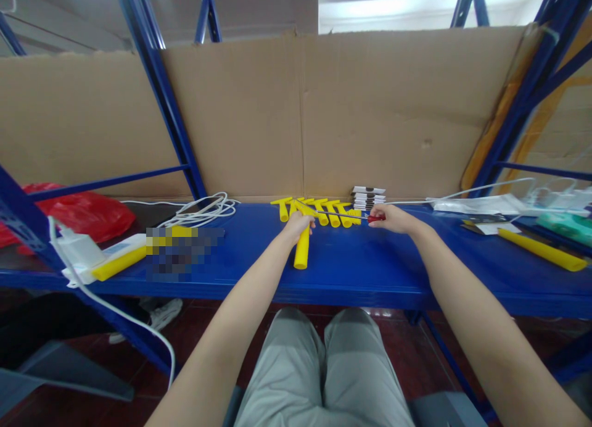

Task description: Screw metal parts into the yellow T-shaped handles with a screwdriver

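Note:
My left hand (300,224) is closed around a yellow T-shaped piece (302,249), whose thick round handle points down toward the shelf's front edge. My right hand (392,219) grips a screwdriver (375,218) by its red handle. Its thin metal shaft runs left, level with the shelf, to the yellow piece near my left fingers; whether the tip touches it I cannot tell. Behind my hands, several more yellow T-shaped pieces (333,216) lie in a row. Just right of them stands a stack of small white-and-dark packets (369,197).
A blue metal shelf (259,254) carries everything, backed by cardboard (370,112). On the left are coiled white cable (210,210), a red plastic bag (78,214) and a yellow tube (121,263). Another yellow tube (543,250) lies right. Blue uprights (173,118) flank the space.

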The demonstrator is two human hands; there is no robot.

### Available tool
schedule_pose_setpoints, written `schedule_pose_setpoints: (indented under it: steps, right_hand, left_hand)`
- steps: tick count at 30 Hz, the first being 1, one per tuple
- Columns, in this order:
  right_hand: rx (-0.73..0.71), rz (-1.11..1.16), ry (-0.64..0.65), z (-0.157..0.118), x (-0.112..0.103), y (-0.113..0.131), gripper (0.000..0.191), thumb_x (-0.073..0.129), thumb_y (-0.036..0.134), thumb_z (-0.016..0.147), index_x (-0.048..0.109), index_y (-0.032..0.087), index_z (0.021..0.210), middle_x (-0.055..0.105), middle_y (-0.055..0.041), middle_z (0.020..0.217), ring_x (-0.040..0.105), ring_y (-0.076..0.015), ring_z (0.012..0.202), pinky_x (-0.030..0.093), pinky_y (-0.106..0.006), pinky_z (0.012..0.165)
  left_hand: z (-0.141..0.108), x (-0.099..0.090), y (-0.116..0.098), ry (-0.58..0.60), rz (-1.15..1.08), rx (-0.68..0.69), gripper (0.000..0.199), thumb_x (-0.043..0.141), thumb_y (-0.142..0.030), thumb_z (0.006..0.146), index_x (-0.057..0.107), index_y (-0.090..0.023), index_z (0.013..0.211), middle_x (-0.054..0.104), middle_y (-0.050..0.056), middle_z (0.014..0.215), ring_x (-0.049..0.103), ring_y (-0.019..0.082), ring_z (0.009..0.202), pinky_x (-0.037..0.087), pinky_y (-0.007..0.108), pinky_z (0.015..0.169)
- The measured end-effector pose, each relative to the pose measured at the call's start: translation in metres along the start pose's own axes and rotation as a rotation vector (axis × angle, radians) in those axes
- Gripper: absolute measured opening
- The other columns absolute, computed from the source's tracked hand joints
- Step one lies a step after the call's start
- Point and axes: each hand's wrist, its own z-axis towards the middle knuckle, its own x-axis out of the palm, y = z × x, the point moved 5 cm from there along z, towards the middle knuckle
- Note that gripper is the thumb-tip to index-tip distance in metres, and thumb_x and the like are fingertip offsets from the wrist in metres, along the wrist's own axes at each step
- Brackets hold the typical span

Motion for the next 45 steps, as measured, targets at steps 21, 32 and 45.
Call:
schedule_pose_setpoints:
  steps: [21, 32, 45]
  right_hand:
    - [-0.007, 0.037, 0.010, 0.000, 0.004, 0.004, 0.018, 0.067, 0.026, 0.065, 0.051, 0.022, 0.071, 0.068, -0.0027, 0.073, 0.062, -0.0197, 0.072, 0.049, -0.031, 0.067]
    - [-0.038, -0.482, -0.052, 0.000, -0.002, 0.020, 0.013, 0.057, 0.023, 0.079, 0.067, 0.020, 0.085, 0.073, -0.0071, 0.092, 0.064, -0.0235, 0.087, 0.043, -0.032, 0.073]
    - [-0.069, -0.788, -0.165, -0.013, -0.011, 0.056, 0.023, 0.047, 0.020, 0.082, 0.064, 0.017, 0.096, 0.071, -0.0135, 0.096, 0.063, -0.0256, 0.088, 0.039, -0.031, 0.070]
  left_hand:
    - [0.001, -0.001, -0.001, -0.014, 0.109, 0.054, 0.018, 0.049, -0.004, 0.074, 0.049, -0.016, 0.061, 0.047, -0.003, 0.044, 0.042, 0.008, 0.036, 0.035, 0.020, 0.042]
    - [0.007, -0.004, -0.004, -0.063, 0.399, 0.179, 0.023, 0.052, -0.008, 0.076, 0.051, -0.016, 0.055, 0.056, 0.001, 0.052, 0.057, 0.012, 0.054, 0.043, 0.021, 0.056]
    - [0.001, -0.002, -0.010, -0.038, 0.576, 0.218, 0.011, 0.054, -0.011, 0.075, 0.063, -0.012, 0.069, 0.072, 0.010, 0.080, 0.068, 0.020, 0.078, 0.049, 0.024, 0.068]
